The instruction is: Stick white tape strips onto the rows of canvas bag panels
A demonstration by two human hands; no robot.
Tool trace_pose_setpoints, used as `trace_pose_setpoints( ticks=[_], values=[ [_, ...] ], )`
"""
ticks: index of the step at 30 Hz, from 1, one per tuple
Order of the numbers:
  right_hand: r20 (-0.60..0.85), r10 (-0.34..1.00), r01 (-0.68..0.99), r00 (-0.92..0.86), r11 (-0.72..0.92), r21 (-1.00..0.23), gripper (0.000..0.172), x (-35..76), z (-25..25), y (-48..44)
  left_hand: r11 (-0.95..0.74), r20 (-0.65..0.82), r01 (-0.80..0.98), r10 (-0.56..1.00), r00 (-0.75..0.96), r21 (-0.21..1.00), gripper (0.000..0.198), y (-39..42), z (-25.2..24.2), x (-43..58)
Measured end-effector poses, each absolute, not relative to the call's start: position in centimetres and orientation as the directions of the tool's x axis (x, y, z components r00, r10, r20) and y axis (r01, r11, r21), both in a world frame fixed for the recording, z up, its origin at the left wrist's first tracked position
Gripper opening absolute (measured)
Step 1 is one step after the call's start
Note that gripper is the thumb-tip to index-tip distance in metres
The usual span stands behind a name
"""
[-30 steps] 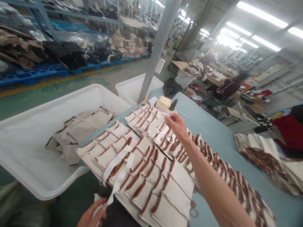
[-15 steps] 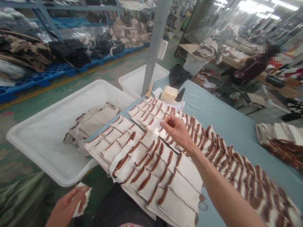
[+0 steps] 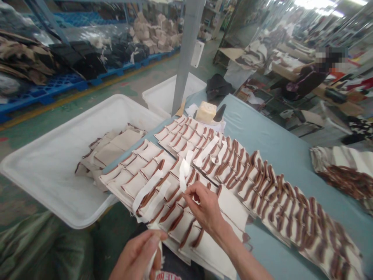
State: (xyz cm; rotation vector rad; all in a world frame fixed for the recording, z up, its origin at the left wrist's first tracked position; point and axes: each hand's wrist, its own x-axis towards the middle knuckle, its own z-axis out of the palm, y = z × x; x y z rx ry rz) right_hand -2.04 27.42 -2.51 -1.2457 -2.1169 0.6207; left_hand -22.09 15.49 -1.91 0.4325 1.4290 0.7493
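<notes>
Rows of cream fabric pouches with brown trim (image 3: 186, 167) lie overlapped on a pale blue table (image 3: 271, 144). My right hand (image 3: 204, 206) is closed in a pinch on a white paper strip (image 3: 184, 171) that peels up off the pouches. Two more white strips (image 3: 150, 194) lie loose across the near rows. My left hand (image 3: 140, 252) sits low at the table's near edge, fingers closed round a bunch of white strips (image 3: 153, 256).
A large white tub (image 3: 46, 175) holding folded pouches (image 3: 110, 149) stands left of the table, a smaller tub (image 3: 163, 95) behind it. A grey post (image 3: 188, 50), a yellowish block (image 3: 205, 112) and a dark tool (image 3: 219, 112) sit at the far end. A person works at back right.
My right hand has drawn back toward me from the far rows, pulling a white strip up off the pouches. My left hand has shifted right with its bunch of strips.
</notes>
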Motion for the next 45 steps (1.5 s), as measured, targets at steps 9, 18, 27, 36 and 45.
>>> trace_pose_setpoints(
  ticks=[9,18,27,36,45],
  values=[
    [0.333,0.871,0.542,-0.361,0.486,-0.685,0.015,-2.4,-2.7,25.8,0.560,-0.558,0.015,0.822,0.117,0.828,0.060,24.0,-1.5,-20.0],
    [0.365,0.826,0.534,-0.429,0.558,-0.635,0.011,-3.0,-4.0,24.0,0.579,-0.578,0.006,0.815,-0.034,0.815,0.037,25.9,-3.3,-17.6],
    [-0.022,0.999,0.491,-0.034,-0.003,-0.871,0.007,0.7,-5.9,26.4,0.640,-0.649,-0.124,0.760,-0.044,0.758,0.046,26.7,-3.4,-19.1],
    [-0.141,0.988,0.364,0.061,-0.154,-0.918,0.013,1.1,-8.3,30.5,0.648,-0.692,-0.288,0.717,-0.081,0.705,0.040,29.7,0.3,-19.8],
    [-0.181,0.980,0.175,0.080,-0.192,-0.965,0.050,-3.3,-8.7,28.9,0.702,-0.714,-0.132,0.694,-0.099,0.700,0.029,31.5,6.1,-24.0]
  ],
)
